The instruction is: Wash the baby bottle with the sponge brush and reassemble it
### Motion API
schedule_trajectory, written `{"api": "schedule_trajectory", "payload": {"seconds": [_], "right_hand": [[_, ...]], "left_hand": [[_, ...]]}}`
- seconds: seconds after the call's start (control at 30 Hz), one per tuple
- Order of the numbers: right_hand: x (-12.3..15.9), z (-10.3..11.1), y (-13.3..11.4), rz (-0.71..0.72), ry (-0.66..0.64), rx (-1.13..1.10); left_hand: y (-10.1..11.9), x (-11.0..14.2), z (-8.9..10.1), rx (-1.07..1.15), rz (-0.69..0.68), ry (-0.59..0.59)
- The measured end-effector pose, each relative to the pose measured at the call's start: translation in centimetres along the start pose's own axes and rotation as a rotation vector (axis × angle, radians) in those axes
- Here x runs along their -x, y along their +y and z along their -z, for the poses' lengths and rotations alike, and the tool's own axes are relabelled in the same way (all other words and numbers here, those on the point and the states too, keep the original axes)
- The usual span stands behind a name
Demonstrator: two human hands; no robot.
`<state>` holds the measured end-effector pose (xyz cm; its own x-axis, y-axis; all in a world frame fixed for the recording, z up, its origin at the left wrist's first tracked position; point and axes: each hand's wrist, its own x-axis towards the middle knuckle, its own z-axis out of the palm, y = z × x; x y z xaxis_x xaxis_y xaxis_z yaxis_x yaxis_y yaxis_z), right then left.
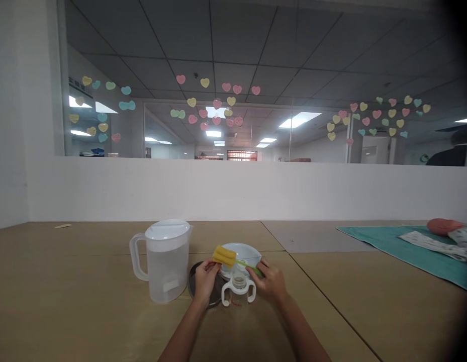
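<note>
A bottle brush with a yellow sponge head point(224, 256) and a thin green handle is held level between my two hands. The fingers of my left hand point(206, 277) pinch the sponge end. On the other side my right hand point(271, 279) is closed round the green handle. Just below the brush stands a clear baby bottle point(239, 296) without a cap, its white two-handled collar around the neck. Behind it sits a white bowl point(248, 248), with small white pieces in it that I cannot make out. A dark round tray point(193, 284) lies partly under my left hand.
A lidded translucent pitcher point(167, 266) stands to the left of my left hand. At the right, a green cloth point(391, 247) bears a patterned cloth and a reddish object point(442, 226). A white wall point(233, 188) with a window closes off the table's back edge.
</note>
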<state>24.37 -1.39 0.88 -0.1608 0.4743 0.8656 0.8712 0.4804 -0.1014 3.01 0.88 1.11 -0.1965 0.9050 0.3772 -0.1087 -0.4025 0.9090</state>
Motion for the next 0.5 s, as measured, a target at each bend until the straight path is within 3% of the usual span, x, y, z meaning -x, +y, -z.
{"api": "schedule_trajectory", "payload": {"seconds": [0.3, 0.5], "right_hand": [[0.27, -0.53, -0.06, -0.100, -0.001, 0.087], [0.04, 0.13, -0.07, -0.282, 0.132, 0.051]], "left_hand": [[0.02, -0.06, -0.09, 0.215, 0.084, 0.023], [-0.01, -0.32, 0.10, 0.291, 0.172, 0.041]]}}
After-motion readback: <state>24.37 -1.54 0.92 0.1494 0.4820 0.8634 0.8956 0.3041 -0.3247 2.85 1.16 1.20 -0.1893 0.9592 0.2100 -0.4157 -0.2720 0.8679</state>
